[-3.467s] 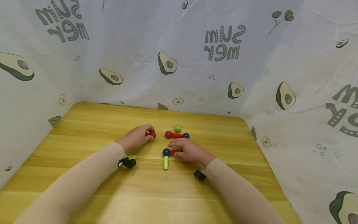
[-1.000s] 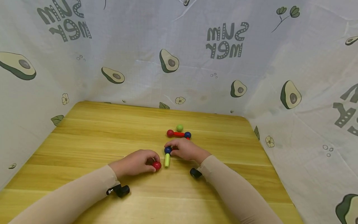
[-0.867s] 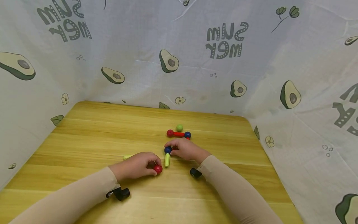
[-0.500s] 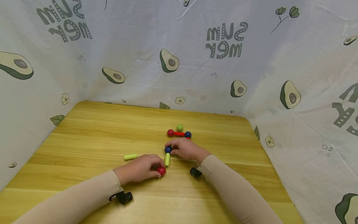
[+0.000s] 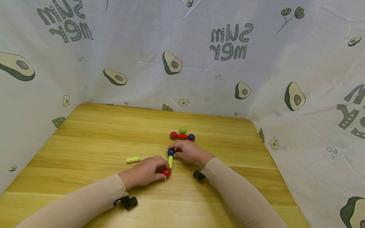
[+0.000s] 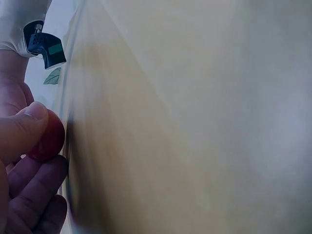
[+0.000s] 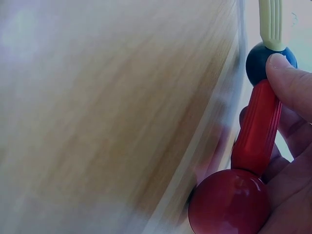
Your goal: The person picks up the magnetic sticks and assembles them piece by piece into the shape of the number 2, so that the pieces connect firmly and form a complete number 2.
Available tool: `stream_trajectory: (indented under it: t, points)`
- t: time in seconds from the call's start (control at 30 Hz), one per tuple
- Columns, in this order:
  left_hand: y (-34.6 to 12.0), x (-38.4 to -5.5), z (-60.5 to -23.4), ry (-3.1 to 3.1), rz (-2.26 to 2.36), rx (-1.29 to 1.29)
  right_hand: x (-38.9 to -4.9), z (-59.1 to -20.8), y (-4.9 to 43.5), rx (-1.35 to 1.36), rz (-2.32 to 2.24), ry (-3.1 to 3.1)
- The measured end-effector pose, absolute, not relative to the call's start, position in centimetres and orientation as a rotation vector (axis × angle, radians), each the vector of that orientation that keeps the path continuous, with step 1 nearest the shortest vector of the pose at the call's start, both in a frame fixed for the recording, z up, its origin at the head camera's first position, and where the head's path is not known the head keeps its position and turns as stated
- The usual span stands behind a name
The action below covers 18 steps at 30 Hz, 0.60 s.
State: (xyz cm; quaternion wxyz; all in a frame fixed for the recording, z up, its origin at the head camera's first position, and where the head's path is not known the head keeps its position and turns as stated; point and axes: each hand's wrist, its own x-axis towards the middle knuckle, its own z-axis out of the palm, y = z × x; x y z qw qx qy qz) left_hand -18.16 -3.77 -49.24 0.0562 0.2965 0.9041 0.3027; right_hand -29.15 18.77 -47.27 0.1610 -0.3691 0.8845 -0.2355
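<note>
My left hand (image 5: 146, 171) pinches a red ball (image 5: 166, 173) between thumb and fingers, at the near end of a yellow-green rod (image 5: 170, 162). Whether ball and rod touch is hard to tell. The rod's far end joins a blue ball (image 5: 171, 152), which my right hand (image 5: 192, 152) grips. In the right wrist view the thumb presses on the blue ball (image 7: 258, 63), with a ribbed red rod (image 7: 257, 126) and a larger-looking red ball (image 7: 229, 204) joined in line below it. In the head view my right hand mostly hides that red rod.
Behind my right hand lie a second red ball (image 5: 173, 135), a red rod (image 5: 182, 136) and a blue ball (image 5: 191, 137), joined, with a further red piece partly hidden. A green ball (image 5: 183, 130) sits behind them. A loose yellow-green rod (image 5: 132, 160) lies left on the wooden table (image 5: 108, 133).
My left hand has brought the red ball nearer and rightward, to the yellow-green rod's near end. My right hand has shifted slightly left and now grips the blue ball.
</note>
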Motion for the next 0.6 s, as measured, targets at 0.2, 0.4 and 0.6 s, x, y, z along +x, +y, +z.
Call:
stream_trajectory:
  t: [0.2, 0.4, 0.6]
  points:
    - [-3.68, -18.23, -49.26, 2.742, 0.931, 0.894, -29.07, -47.16, 18.68, -1.055, -0.673, 2.532]
    - [-3.57, -18.38, -49.45, 2.752, 0.922, 0.885, -29.12, -47.14, 18.66, -1.05, -0.688, 2.532]
    - [-3.54, -18.43, -49.35, 2.743, 0.932, 0.873, -29.09, -47.04, 18.63, -1.037, -0.708, 2.533]
